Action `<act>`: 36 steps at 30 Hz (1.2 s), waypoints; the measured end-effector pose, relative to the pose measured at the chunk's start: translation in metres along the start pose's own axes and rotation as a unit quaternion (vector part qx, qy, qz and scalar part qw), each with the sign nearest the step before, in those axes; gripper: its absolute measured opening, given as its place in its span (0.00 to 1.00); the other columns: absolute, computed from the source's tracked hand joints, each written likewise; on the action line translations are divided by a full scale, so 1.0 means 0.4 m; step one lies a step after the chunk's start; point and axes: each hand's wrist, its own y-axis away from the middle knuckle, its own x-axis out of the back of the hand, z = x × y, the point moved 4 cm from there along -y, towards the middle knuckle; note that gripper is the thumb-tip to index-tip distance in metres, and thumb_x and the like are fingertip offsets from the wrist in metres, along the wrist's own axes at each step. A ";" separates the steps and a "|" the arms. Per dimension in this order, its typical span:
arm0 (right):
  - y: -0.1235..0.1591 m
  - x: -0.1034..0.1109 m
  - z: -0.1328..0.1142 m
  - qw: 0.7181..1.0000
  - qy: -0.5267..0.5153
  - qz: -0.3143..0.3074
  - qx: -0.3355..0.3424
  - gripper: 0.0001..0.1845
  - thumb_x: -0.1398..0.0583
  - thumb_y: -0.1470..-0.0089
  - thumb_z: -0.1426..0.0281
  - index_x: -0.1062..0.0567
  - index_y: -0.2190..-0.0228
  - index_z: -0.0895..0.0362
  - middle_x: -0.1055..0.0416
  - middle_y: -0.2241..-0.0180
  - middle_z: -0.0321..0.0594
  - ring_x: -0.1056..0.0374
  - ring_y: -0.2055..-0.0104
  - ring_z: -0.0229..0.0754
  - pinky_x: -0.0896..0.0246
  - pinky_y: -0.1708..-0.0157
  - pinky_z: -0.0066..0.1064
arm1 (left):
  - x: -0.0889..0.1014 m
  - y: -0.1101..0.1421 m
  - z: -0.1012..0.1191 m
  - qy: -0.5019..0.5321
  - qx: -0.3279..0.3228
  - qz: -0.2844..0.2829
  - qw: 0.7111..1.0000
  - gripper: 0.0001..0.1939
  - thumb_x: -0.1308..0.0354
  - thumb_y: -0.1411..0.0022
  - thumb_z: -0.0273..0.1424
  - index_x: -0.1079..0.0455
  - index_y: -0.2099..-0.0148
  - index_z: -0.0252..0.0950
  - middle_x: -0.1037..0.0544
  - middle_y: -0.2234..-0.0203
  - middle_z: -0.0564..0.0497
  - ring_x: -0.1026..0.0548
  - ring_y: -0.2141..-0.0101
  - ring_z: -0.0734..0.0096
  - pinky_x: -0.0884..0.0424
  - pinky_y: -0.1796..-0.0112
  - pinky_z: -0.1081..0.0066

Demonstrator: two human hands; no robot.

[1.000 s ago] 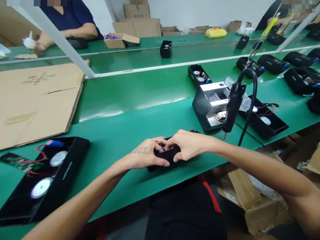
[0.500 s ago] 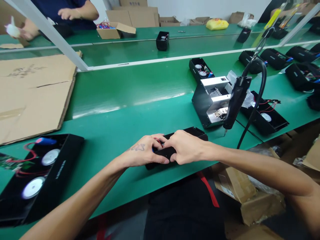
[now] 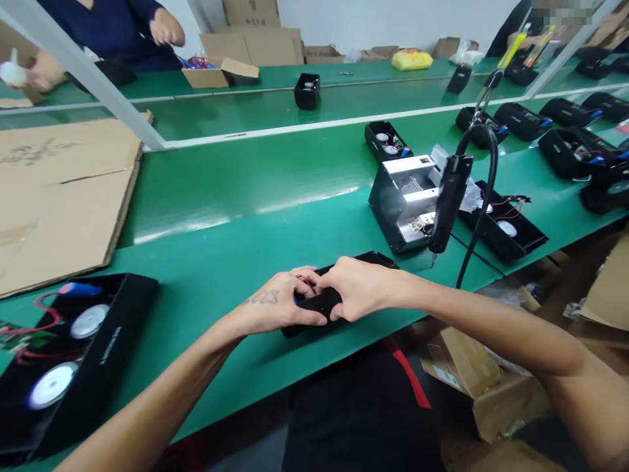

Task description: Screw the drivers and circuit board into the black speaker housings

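Observation:
A black speaker housing (image 3: 324, 303) lies on the green bench right in front of me, with red wires showing in its opening. My left hand (image 3: 281, 303) grips its left part, thumb along the near wall and fingers reaching inside. Close beside it, my right hand (image 3: 361, 288) is closed over the middle of the housing, thumb against the near wall. Its fingertips are inside and hidden, so whatever they touch there cannot be made out. A bit of blue shows under my left fingers.
An electric screwdriver (image 3: 451, 200) hangs at the right, before a metal-and-black dispenser (image 3: 405, 203). Another open speaker housing (image 3: 111, 347) lies at the left, near flat cardboard (image 3: 63, 196). More housings (image 3: 565, 154) line the right. A co-worker (image 3: 113, 33) stands across the bench.
My view has shifted slightly. Both hands keep nearly the same grip on the speaker housing. The co-worker's raised hand across the bench has moved a little.

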 end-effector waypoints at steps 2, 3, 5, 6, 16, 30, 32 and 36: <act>-0.002 0.002 0.001 1.000 -0.007 -0.008 -0.001 0.19 0.31 0.47 0.72 0.17 0.52 0.60 0.19 0.69 0.40 0.32 0.74 0.40 0.50 0.76 0.30 | -0.005 0.001 -0.004 -0.003 -0.005 -0.003 1.000 0.18 0.26 0.50 0.49 0.24 0.74 0.43 0.19 0.49 0.53 0.31 0.36 0.54 0.35 0.38 0.63; -0.003 0.000 0.002 1.000 -0.005 -0.007 -0.001 0.19 0.31 0.47 0.72 0.17 0.52 0.60 0.19 0.70 0.40 0.31 0.73 0.40 0.51 0.76 0.30 | -0.007 0.001 -0.004 -0.003 -0.009 -0.005 1.000 0.18 0.26 0.50 0.50 0.24 0.74 0.43 0.19 0.50 0.53 0.31 0.35 0.54 0.35 0.37 0.62; -0.007 -0.010 0.002 1.000 0.010 -0.002 0.001 0.18 0.32 0.49 0.73 0.17 0.55 0.61 0.19 0.70 0.42 0.30 0.73 0.42 0.52 0.76 0.31 | -0.011 0.001 -0.003 0.003 -0.023 -0.005 1.000 0.19 0.26 0.49 0.50 0.24 0.75 0.43 0.18 0.52 0.53 0.32 0.35 0.53 0.36 0.36 0.62; -0.009 -0.016 0.001 1.000 0.016 0.002 0.004 0.17 0.32 0.49 0.73 0.16 0.56 0.61 0.19 0.71 0.43 0.29 0.73 0.43 0.52 0.76 0.31 | -0.012 0.000 -0.001 0.008 -0.030 -0.004 1.000 0.19 0.26 0.49 0.50 0.24 0.76 0.42 0.18 0.53 0.53 0.31 0.35 0.53 0.37 0.36 0.62; -0.029 -0.017 0.028 0.999 -0.018 0.023 0.014 0.14 0.30 0.50 0.68 0.15 0.60 0.59 0.21 0.73 0.40 0.31 0.73 0.43 0.50 0.74 0.32 | 0.013 -0.013 0.012 0.029 0.005 -0.033 0.999 0.19 0.27 0.49 0.48 0.25 0.75 0.39 0.21 0.52 0.54 0.24 0.55 0.65 0.29 0.55 0.68; -0.017 0.016 0.057 0.990 -0.130 0.045 -0.026 0.17 0.26 0.54 0.76 0.14 0.60 0.59 0.18 0.66 0.35 0.28 0.65 0.39 0.41 0.66 0.29 | 0.041 -0.011 0.054 -0.067 0.047 -0.038 0.996 0.19 0.27 0.49 0.48 0.23 0.71 0.38 0.18 0.56 0.55 0.26 0.64 0.70 0.33 0.63 0.72; -0.021 0.015 0.062 0.987 -0.148 0.038 -0.041 0.15 0.26 0.55 0.76 0.15 0.62 0.58 0.19 0.68 0.33 0.28 0.66 0.39 0.41 0.67 0.29 | 0.038 -0.009 0.057 -0.061 0.043 -0.040 0.996 0.20 0.28 0.48 0.49 0.24 0.73 0.37 0.18 0.54 0.55 0.26 0.64 0.70 0.33 0.64 0.72; -0.021 0.007 0.057 0.992 -0.123 0.016 -0.027 0.14 0.24 0.55 0.70 0.16 0.64 0.57 0.23 0.71 0.31 0.31 0.69 0.38 0.44 0.71 0.28 | 0.031 -0.010 0.056 -0.021 0.037 -0.047 0.998 0.19 0.28 0.48 0.48 0.24 0.74 0.37 0.19 0.51 0.55 0.27 0.63 0.71 0.32 0.62 0.72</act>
